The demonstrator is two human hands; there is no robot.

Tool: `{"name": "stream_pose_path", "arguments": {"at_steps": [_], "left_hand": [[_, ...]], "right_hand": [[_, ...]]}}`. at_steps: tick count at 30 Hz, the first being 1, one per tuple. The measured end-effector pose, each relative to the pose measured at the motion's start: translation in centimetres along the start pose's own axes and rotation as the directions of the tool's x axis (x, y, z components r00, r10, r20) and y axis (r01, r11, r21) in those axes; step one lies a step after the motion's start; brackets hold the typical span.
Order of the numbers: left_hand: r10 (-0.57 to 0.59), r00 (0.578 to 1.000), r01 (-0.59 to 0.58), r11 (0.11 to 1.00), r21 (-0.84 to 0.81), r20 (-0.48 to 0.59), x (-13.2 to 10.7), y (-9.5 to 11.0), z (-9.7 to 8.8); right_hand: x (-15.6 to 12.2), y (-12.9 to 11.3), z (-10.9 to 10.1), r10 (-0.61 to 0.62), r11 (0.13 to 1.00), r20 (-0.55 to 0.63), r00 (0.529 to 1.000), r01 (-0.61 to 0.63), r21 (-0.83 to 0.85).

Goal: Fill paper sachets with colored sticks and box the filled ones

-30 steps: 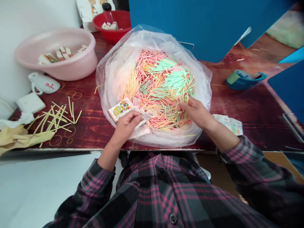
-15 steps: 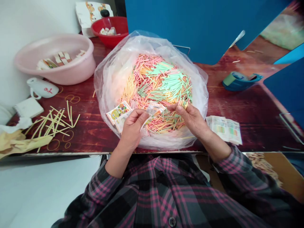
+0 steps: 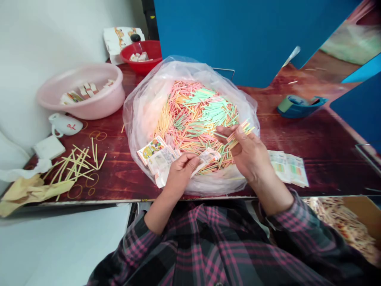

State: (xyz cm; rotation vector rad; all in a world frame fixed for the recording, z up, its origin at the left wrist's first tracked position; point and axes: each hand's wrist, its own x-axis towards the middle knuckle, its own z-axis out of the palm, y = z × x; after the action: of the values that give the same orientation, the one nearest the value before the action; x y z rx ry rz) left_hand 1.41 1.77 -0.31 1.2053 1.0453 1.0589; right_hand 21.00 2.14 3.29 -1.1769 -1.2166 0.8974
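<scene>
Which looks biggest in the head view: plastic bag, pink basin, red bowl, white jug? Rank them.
1. Clear plastic bag of coloured sticks
2. Pink basin
3. Red bowl
4. White handled jug

The bag sits nearer the camera than the basin, so their true order is unsure.

- Bright, even light fills my view, with no harsh patches.
- The plastic bag point(image 3: 143, 107) catches pale glare along its left folds.
- Only soft, faint shadows lie on the table point(image 3: 321, 151).
- The blue panel point(image 3: 238, 39) bends and stretches toward the far right edge.
- My right hand point(image 3: 253, 155) looks slightly soft.
</scene>
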Motion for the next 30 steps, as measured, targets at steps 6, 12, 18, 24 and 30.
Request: {"name": "stream_pose_path", "arguments": {"at_steps": [6,12,18,24,30], "left_hand": [[-0.121,0.990,0.099,0.962,-0.255,-0.072,0.2,-0.2,1.3],[-0.204,0.977,0.167,0.913,-0.372,-0.063,0.7,0.0,1.6],[-0.283,0.959,0.227,0.827,-0.515,-0.031,0.7,0.6,2.3],[-0.326,0.944,0.245,0.789,-0.564,-0.046,0.6,1.3,2.6],[-0.315,0.948,0.233,0.794,-0.561,-0.051,0.7,1.5,2.8]], "right_hand": [[0.2,-2.2,2.8,-0.065,0.992,-0.221,0.973,0.086,0.089],[-0.1,-2.9,4.3,-0.091,0.987,-0.282,0.955,0.123,0.100],[-0.4,-2.0,5.8,-0.099,0.979,-0.301,0.949,0.147,0.142],[-0.6,-0.9,6.5,-0.084,0.874,-0.356,0.931,0.240,0.422],[-1.1,-0.6,6.5,-0.199,0.873,-0.326,0.924,0.318,0.370]]}}
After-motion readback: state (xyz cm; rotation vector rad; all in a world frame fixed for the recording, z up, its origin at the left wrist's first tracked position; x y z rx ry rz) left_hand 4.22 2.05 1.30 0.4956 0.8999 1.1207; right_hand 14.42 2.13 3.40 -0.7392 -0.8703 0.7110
